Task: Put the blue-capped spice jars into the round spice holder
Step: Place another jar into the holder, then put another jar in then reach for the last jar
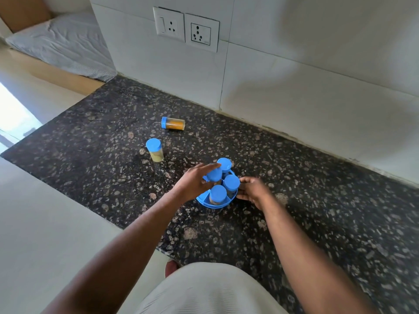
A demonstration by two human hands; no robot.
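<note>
Though partly masked by both hands, round blue spice holder (205, 201) visible on speckled dark bench (317, 200), four blue-capped jars inside. Near wall and one bare compartment exposed at lower left; far rim hidden behind jars. Contents of the jars in the holder hard to read (caps fill most of the view, lower glass blocked by the wall).

Left hand (192, 183) curled around left-side jar (214, 175), fingers (209, 167) reaching over its cap, thumb below; jar body mostly covered by the palm. Not clear whether that jar is fully seated or raised a little. Right hand (254, 191) blurred, fingers bent against right edge of holder just beside right-hand jar (231, 183); whether gripping the rim or only resting on it cannot be told.

Front jar (218, 194) and rear jar (224, 164) upright in their compartments.

Outside the holder: upright jar of pale powder (154, 150), well to the left; lying jar of orange powder (173, 123), on its side farther back, cap pointing left. Forearms cut off at bottom edge.
</note>
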